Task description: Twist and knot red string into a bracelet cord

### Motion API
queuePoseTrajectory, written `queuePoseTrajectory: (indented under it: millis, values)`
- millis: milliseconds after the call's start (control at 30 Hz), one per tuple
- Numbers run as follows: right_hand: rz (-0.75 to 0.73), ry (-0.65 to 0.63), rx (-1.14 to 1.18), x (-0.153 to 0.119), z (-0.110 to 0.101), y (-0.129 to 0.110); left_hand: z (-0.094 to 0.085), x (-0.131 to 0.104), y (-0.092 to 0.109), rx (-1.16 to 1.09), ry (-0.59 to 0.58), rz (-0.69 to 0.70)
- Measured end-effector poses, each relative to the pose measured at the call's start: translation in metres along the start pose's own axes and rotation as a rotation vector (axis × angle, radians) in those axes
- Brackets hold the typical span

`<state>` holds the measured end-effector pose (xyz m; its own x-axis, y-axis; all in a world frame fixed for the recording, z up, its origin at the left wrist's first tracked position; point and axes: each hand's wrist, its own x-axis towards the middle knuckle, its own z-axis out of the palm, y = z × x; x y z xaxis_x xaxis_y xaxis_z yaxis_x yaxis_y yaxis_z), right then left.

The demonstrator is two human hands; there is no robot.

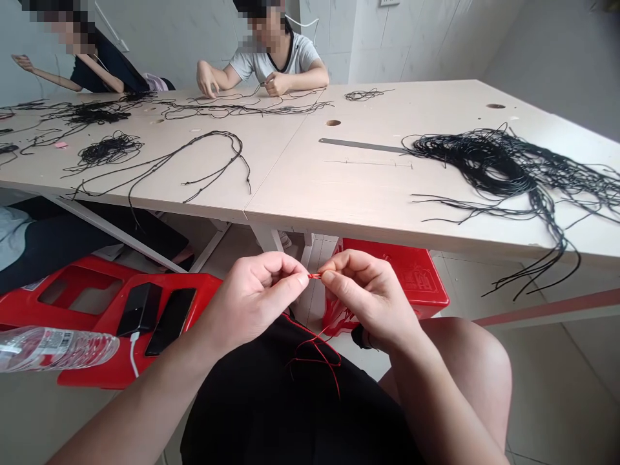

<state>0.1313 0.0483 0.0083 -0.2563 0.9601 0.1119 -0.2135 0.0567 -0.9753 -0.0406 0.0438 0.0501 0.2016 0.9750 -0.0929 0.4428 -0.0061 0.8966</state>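
Between my two hands a short stretch of red cord shows, with what looks like a small knot in it. My left hand pinches the cord on one side, thumb against the forefinger. From the other side my right hand pinches it close by, so the fingertips of both hands almost meet. Loose red cord ends hang below and lie over the black cloth on my lap. The fingers hide part of the cord.
A pale table stands ahead, bearing a large black cord bundle, a metal ruler and smaller black cords. Two people sit across it. Red stools stand below; one at left holds a phone, power bank and bottle.
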Motion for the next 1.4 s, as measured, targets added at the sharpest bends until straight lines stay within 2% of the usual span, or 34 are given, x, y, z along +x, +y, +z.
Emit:
queuePoseTrajectory:
  millis: [167,333,467,567,700,767,833,900,1000,1067,1233,1400]
  values:
    - [-0.003,-0.034,-0.019,-0.001,0.001,-0.001,-0.002,0.001,-0.001,0.021,0.007,-0.042]
    - [0.006,-0.043,-0.116,-0.002,0.001,-0.001,0.002,0.001,-0.004,0.005,-0.001,0.014]
    - [-0.018,-0.047,-0.146,-0.003,0.0,0.0,0.008,0.0,-0.009,-0.036,0.06,0.107]
    - [-0.053,-0.043,-0.211,-0.003,0.001,0.002,0.012,0.0,-0.01,0.11,0.135,0.203]
    - [-0.072,-0.015,-0.278,-0.005,0.006,0.004,0.015,0.001,-0.006,0.393,0.255,0.46]
    - [-0.073,-0.004,-0.264,-0.007,0.007,0.004,0.016,0.0,-0.004,0.463,0.287,0.543]
    - [-0.066,-0.034,-0.236,-0.009,0.006,0.002,0.016,-0.001,-0.002,0.462,0.285,0.569]
    - [-0.09,-0.046,-0.193,-0.01,0.003,0.0,0.013,-0.002,0.0,0.374,0.226,0.493]
    - [-0.123,0.005,-0.103,-0.007,0.0,-0.002,0.009,-0.001,-0.001,0.196,0.091,0.244]
    - [-0.09,0.02,-0.046,-0.005,-0.002,-0.002,0.006,0.0,-0.003,0.153,0.057,0.129]
    - [-0.013,0.015,0.0,-0.001,-0.003,-0.004,0.005,0.001,-0.004,0.121,0.079,0.072]
    - [-0.07,0.012,-0.063,-0.001,-0.003,-0.003,0.004,0.003,0.001,0.096,0.066,0.047]
